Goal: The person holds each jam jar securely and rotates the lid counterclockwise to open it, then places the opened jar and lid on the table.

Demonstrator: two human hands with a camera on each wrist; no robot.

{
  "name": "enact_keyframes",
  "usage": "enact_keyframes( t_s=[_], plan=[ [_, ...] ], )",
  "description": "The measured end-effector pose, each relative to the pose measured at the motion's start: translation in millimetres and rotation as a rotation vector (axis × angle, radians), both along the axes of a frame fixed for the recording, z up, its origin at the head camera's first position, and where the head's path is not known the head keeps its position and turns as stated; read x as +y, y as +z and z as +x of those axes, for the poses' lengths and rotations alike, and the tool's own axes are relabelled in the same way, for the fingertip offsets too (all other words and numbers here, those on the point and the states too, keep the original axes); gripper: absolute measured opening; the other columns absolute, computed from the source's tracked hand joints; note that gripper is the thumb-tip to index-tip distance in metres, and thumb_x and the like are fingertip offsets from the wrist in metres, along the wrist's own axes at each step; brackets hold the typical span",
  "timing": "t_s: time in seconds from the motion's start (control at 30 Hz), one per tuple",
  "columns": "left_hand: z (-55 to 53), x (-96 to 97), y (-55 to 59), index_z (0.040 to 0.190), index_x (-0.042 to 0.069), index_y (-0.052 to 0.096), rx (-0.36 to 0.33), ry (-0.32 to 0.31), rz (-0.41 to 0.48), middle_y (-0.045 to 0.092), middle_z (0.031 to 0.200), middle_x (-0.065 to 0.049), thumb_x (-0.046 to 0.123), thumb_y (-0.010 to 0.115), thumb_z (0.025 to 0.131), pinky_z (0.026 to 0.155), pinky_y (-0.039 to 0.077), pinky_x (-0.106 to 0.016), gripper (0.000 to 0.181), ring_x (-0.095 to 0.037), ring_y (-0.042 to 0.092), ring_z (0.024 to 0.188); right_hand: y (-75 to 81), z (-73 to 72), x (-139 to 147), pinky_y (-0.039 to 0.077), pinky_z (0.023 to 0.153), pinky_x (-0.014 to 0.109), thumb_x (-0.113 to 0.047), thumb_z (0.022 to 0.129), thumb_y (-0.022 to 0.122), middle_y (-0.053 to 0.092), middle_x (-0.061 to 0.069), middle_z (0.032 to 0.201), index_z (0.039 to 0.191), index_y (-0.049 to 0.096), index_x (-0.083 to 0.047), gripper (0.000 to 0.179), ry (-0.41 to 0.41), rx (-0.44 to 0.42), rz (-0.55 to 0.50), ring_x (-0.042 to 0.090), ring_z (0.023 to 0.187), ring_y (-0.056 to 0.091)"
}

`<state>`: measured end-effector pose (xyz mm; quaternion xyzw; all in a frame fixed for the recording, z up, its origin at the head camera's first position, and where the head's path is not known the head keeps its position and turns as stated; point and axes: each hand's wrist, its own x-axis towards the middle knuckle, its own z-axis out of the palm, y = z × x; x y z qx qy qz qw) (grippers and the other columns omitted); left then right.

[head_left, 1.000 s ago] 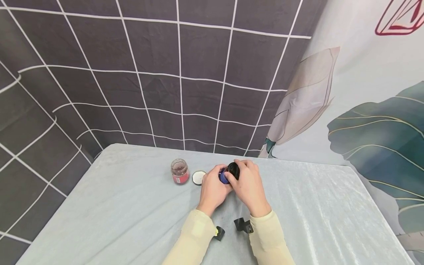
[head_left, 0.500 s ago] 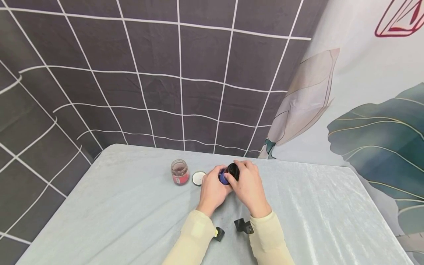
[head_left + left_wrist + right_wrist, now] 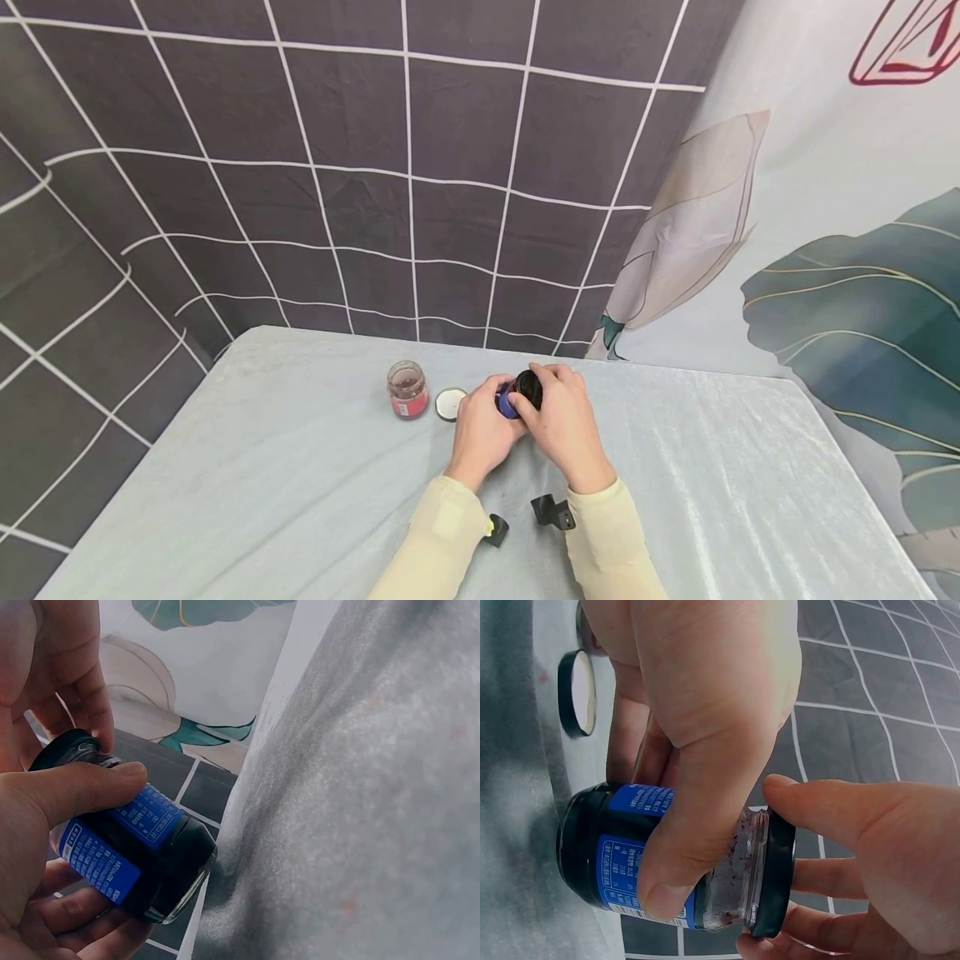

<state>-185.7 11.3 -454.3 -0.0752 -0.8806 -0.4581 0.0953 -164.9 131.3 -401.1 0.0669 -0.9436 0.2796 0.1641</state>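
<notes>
A glass jar (image 3: pixel 724 892) with a blue label and a dark lid (image 3: pixel 778 877) is held between both hands. My left hand (image 3: pixel 483 432) grips the jar's body, its thumb across the label in the left wrist view. Around the rim of the lid curl the thumb and fingers of my right hand (image 3: pixel 562 421). The lid sits on the jar's mouth; dark specks show on the glass below it. The jar's base is close to the cloth, and I cannot tell whether it touches.
Left of the hands stands an uncapped glass jar (image 3: pixel 407 392) with a red label. Beside it a loose lid (image 3: pixel 448 403) lies with its white inside up. A pale cloth (image 3: pixel 300 467) covers the table, which ends at a dark gridded wall hanging (image 3: pixel 360 208).
</notes>
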Motion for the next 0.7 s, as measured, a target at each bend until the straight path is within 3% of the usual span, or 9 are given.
enact_keyframes(
  t_s=[0.7],
  plan=[
    [-0.1,-1.2,0.8,0.122,0.012,0.068,0.004,0.001,-0.003,0.072,0.114,-0.008,0.025,0.085,0.076,0.090,0.053,-0.044,0.051,-0.031,0.068,0.105,-0.5,-1.7,-0.3,0.048,0.091,0.052,-0.018,0.087,0.079,0.062,0.025,0.116,0.124,0.064,0.009,0.048,0.016,-0.006,0.014,0.044,0.107,0.056]
  ],
)
